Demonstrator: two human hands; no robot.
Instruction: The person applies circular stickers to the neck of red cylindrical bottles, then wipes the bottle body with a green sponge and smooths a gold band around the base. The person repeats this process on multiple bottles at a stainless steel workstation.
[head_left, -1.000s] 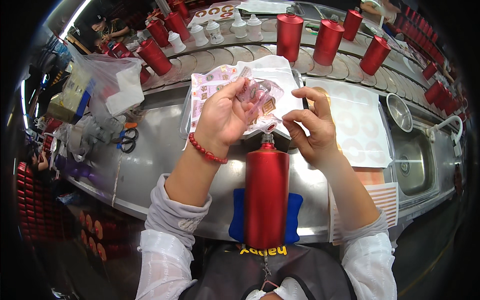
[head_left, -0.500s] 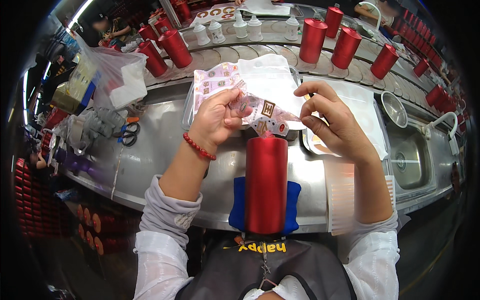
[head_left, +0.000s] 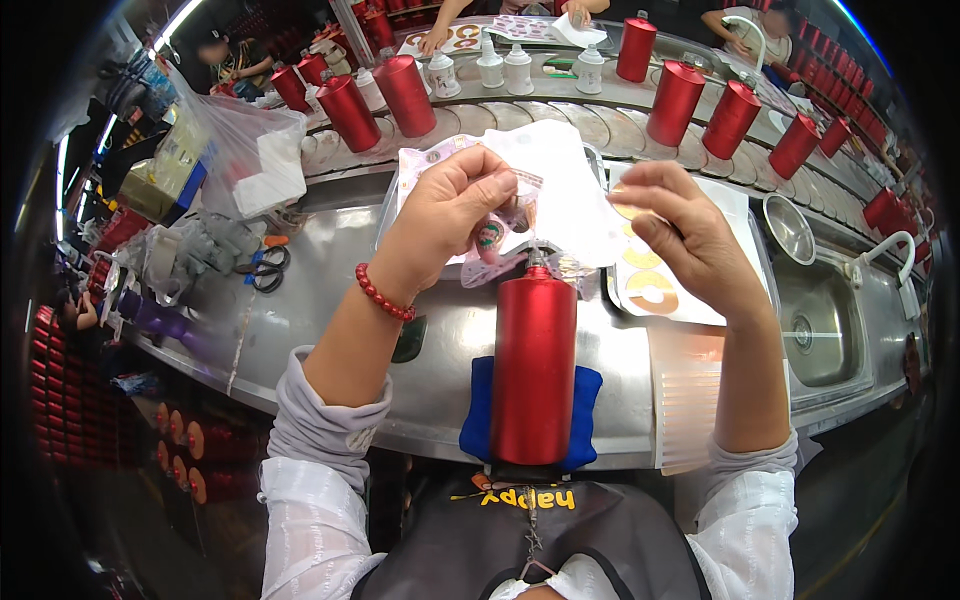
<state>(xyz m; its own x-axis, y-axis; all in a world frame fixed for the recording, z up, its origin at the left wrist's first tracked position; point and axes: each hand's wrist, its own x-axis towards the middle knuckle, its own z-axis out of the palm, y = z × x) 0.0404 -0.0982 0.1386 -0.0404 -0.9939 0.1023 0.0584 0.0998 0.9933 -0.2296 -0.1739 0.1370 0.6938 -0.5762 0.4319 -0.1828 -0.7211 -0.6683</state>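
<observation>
My left hand (head_left: 455, 210), with a red bead bracelet at the wrist, pinches a thin, clear, printed decal film (head_left: 490, 235) between thumb and fingers. The film hangs crumpled, its lower part around the neck of a glossy red bottle (head_left: 535, 370). That bottle lies in front of me on a blue cloth (head_left: 480, 410), neck pointing away. To the right of the film, my right hand (head_left: 685, 235) has its fingers curved and apart, with nothing visible in them. Behind my left hand are printed decal sheets and white paper (head_left: 560, 155) on a tray.
At right, sheets with gold round decals (head_left: 650, 290) lie beside a metal bowl (head_left: 790, 228) and a sink (head_left: 825, 320). Scissors (head_left: 265, 270) and a plastic bag (head_left: 235, 150) are at left. Behind, a conveyor (head_left: 600, 120) carries red bottles and small white bottles; other people work beyond.
The film, stretched between both hands before, now hangs bunched from my left hand. My right hand's fingers have spread apart. Bottles on the conveyor have shifted right.
</observation>
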